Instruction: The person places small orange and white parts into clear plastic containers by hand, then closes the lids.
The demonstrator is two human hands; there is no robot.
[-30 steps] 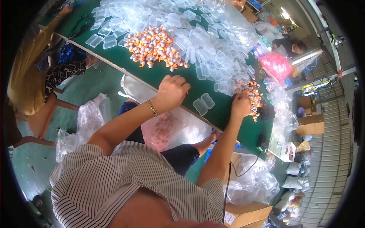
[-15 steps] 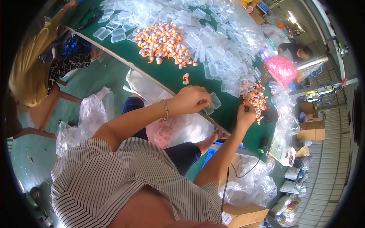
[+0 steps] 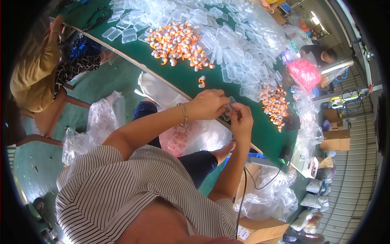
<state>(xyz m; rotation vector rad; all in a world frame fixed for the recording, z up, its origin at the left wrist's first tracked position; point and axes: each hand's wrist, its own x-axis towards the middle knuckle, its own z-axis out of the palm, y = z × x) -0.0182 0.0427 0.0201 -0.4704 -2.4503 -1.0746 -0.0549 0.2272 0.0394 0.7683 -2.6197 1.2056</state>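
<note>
My left hand (image 3: 209, 105) is closed on a small clear plastic case (image 3: 232, 100) over the table's front edge. Beside it my right hand (image 3: 242, 118) meets the case with fingers pinched together; whatever sits between those fingertips is hidden. A single curved orange-and-grey piece (image 3: 201, 81) lies on the green table just beyond my left hand. Farther off is a large heap of the same kind of pieces (image 3: 176, 42). To the right of my hands lies a heap of smaller-looking orange-and-grey pieces (image 3: 274, 103).
Many clear plastic cases (image 3: 237, 57) are piled across the far part of the green table (image 3: 160, 73). A pink-filled bag (image 3: 304, 75) stands at the right. Another person (image 3: 38, 81) sits at the left. Below the table edge hang plastic bags (image 3: 191, 136); a cardboard box (image 3: 262, 231) stands lower right.
My right hand has moved left from the right-hand heap to the clear case at my left hand. My left hand has stayed nearly in place, still holding the case.
</note>
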